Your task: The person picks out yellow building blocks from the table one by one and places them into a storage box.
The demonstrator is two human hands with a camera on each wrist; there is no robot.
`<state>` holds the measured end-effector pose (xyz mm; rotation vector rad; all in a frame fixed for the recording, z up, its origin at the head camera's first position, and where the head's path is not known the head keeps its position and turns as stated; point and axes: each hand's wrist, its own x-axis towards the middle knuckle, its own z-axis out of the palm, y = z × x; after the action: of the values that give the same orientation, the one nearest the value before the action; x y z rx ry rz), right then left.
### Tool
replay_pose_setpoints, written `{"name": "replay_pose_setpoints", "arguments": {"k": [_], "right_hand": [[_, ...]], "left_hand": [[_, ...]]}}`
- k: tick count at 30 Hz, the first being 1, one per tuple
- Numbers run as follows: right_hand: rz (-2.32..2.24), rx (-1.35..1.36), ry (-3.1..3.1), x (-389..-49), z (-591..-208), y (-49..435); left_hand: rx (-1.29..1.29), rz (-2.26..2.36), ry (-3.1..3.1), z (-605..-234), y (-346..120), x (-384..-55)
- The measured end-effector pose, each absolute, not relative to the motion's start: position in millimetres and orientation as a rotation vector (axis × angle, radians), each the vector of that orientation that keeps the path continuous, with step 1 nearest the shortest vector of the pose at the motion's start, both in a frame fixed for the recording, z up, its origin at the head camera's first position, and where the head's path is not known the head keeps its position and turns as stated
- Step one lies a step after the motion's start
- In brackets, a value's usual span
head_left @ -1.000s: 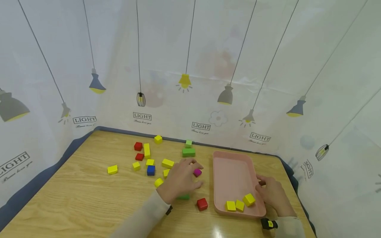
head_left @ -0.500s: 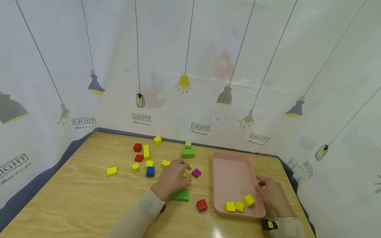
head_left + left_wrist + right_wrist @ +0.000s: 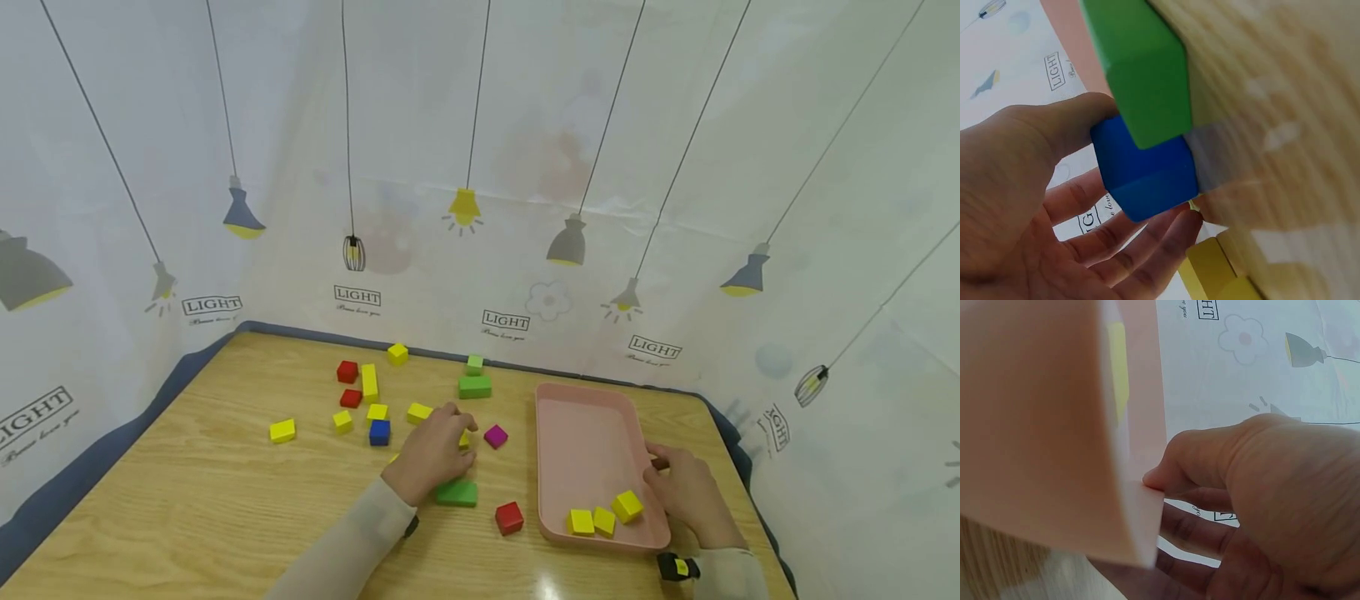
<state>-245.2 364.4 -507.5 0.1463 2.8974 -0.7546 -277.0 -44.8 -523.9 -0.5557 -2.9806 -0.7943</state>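
In the head view my left hand [image 3: 431,450] is low over a cluster of blocks, fingers bent and thumb apart from them. A yellow block [image 3: 464,440] shows beside its fingers. In the left wrist view a blue block [image 3: 1146,169] and a green block [image 3: 1147,75] stand in front of the hand, hiding the thumb tip and part of the fingers. My right hand [image 3: 688,487] pinches the right rim of the pink tray [image 3: 585,433], thumb on top, fingers beneath. Several yellow blocks [image 3: 581,522] lie at the tray's near end.
A red block [image 3: 509,517] and a magenta block [image 3: 496,436] lie left of the tray. Farther left are another blue block [image 3: 380,432], red blocks [image 3: 347,372] and several yellow ones. A green block [image 3: 475,387] sits near the wooden table's [image 3: 187,492] back edge.
My left hand has moved a little left, away from the magenta block, uncovering more of it and of the near green block. The right hand and tray stay put.
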Motion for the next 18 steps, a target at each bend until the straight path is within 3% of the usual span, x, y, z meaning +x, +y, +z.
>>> {"name": "replay_pose_setpoints", "arguments": {"k": [18], "right_hand": [[-0.76,0.116,2.925,-242.1,-506.5,363.5]], "left_hand": [[-0.523,-0.838,-3.017,-520.1,-41.7,-274.4]]}}
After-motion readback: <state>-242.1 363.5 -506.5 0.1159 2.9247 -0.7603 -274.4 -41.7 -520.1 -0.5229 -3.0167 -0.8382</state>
